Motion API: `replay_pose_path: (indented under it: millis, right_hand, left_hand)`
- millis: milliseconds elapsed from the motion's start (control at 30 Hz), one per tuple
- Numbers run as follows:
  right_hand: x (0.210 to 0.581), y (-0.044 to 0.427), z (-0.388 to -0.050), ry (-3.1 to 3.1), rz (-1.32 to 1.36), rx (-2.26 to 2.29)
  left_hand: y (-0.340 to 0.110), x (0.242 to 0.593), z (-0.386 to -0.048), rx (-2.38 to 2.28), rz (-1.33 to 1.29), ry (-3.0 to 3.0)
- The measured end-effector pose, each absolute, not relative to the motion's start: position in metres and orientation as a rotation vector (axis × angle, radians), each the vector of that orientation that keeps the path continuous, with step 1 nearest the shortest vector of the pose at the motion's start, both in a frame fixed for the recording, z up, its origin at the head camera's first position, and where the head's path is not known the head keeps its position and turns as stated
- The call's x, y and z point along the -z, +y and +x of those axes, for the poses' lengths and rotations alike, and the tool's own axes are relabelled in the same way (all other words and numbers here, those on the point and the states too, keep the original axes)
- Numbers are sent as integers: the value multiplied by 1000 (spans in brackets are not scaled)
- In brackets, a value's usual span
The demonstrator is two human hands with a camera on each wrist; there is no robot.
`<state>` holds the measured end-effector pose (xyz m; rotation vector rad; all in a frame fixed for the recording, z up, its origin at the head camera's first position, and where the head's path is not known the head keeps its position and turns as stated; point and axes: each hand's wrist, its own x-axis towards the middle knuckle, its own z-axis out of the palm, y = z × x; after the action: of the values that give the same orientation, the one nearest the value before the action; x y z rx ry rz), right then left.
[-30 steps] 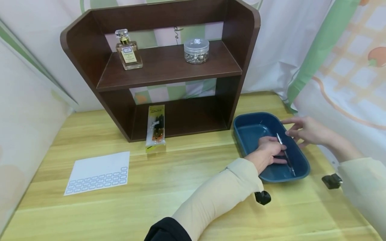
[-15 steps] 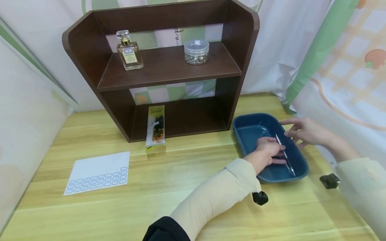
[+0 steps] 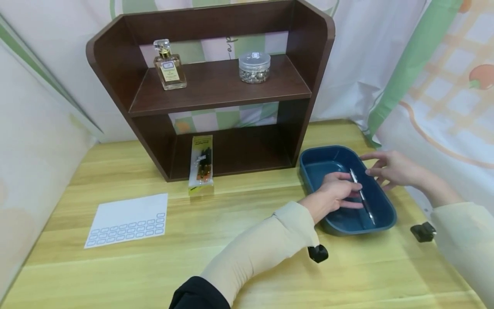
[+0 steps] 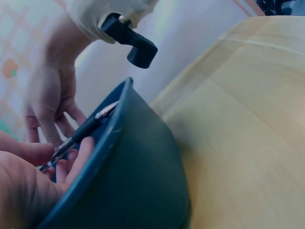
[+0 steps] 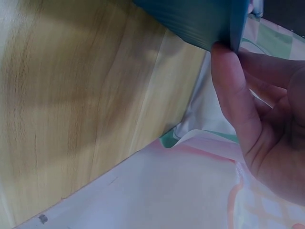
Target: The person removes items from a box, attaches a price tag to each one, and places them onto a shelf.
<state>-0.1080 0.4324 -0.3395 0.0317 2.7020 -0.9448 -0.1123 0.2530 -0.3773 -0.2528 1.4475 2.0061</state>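
My left hand (image 3: 336, 191) reaches into a dark blue plastic bin (image 3: 387, 210) and pinches a ballpoint pen (image 3: 364, 201) between thumb and fingers. In the left wrist view the pen (image 4: 85, 130) has a dark barrel and a silvery tip, and slants up inside the bin's wall (image 4: 138, 157). My right hand (image 3: 397, 169) holds the bin's right rim. The right wrist view has a digit of that hand (image 5: 274, 114) against the outside of the bin wall (image 5: 200, 21), with other fingers at the rim.
Behind stands a dark brown two-tier shelf (image 3: 220, 96). It bears a perfume bottle (image 3: 170, 68), a lidded clear jar (image 3: 254, 68) of small silvery pieces and a packet of pens (image 3: 202, 163) jutting over the front. A label sheet (image 3: 127, 219) lies on the wooden table (image 3: 193, 240).
The left hand has drawn slightly left and lifted the pen from the wall side of the bin. The right hand stays at the rim.
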Motion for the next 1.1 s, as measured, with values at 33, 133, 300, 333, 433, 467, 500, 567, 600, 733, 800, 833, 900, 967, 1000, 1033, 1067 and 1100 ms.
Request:
replay_pose_path:
  millis: [33, 133, 300, 333, 433, 467, 500, 567, 600, 733, 800, 833, 900, 967, 1000, 1033, 1067, 1100]
  right_hand:
    - [340, 432, -108, 2702, 33, 945]
    - [341, 432, -109, 2704, 20, 946]
    - [340, 431, -108, 2696, 32, 950]
    - [339, 431, -108, 2696, 36, 949]
    - [339, 431, -108, 2698, 31, 950]
    - [340, 431, -108, 2701, 29, 950]
    - [340, 431, -108, 2704, 26, 953]
    - [340, 431, -109, 2708, 23, 954]
    - [340, 431, -109, 2710, 24, 953]
    - [339, 432, -109, 2711, 10, 936]
    - [339, 432, -109, 2711, 7, 929]
    - [339, 432, -109, 2711, 7, 927]
    - [339, 432, -109, 2714, 3, 920]
    - [339, 431, -109, 2715, 4, 925]
    - [339, 431, -109, 2717, 3, 923]
    - [339, 430, -109, 2716, 3, 924]
    - [339, 430, -109, 2717, 3, 925]
    - [339, 430, -109, 2718, 3, 925]
  left_hand:
    - [249, 376, -113, -2008, -233, 1437]
    - [238, 373, -115, -2012, -179, 1415]
    - [220, 365, -117, -2002, -89, 1404]
    - [217, 363, -117, -2000, -70, 1403]
    - [205, 360, -118, -2004, -24, 1403]
    - [200, 359, -118, -2007, -10, 1401]
    - [195, 359, -119, -2009, 4, 1396]
    - [185, 359, -121, -2008, 26, 1390]
    - [179, 359, -121, -2007, 37, 1385]
    - [157, 359, -123, -1998, 96, 1367]
    - [146, 360, -123, -1993, 124, 1362]
    - [141, 359, -123, -1989, 134, 1362]
    - [131, 360, -123, -1984, 141, 1361]
    - [122, 361, -123, -1981, 135, 1361]
    - [118, 362, -123, -1980, 132, 1360]
    - [113, 364, -123, -1978, 130, 1362]
    - [109, 366, -124, -1981, 129, 1364]
    - [104, 368, -124, -1980, 131, 1371]
